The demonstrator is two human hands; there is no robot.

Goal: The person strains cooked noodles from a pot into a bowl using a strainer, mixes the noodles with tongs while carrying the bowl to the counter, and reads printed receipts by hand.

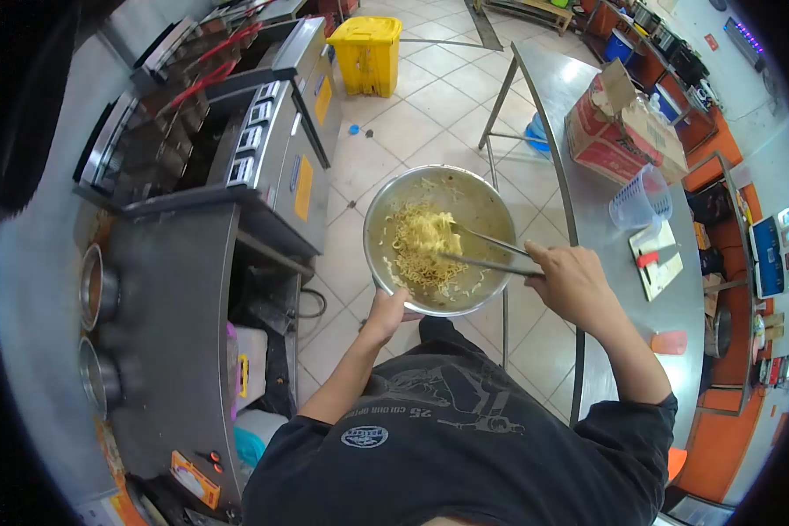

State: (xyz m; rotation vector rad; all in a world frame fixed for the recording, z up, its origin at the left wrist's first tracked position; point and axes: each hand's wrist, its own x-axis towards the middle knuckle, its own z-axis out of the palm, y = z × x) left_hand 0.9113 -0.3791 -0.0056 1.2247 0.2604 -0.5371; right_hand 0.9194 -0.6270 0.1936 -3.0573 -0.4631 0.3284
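A large metal mixing bowl (486, 197) is held up in front of my body, over the tiled floor. My left hand (386, 314) grips its near left rim, thumb on the inside edge. Inside lies a heap of noodles (421, 250), with pale shreds scattered round it on the bowl wall. My right hand (570, 279) is closed round a pair of metal tongs (500, 262). The tongs reach in from the right, and their tips are at a yellowish clump on top of the noodles.
Deep fryers (228, 140) and a steel counter (171, 342) stand on the left. At right, a steel table (587, 197) carries a cardboard box (622, 131), a plastic basket (642, 197) and a red-handled knife (656, 256) on a cutting board (662, 280). A yellow bin (366, 57) stands ahead.
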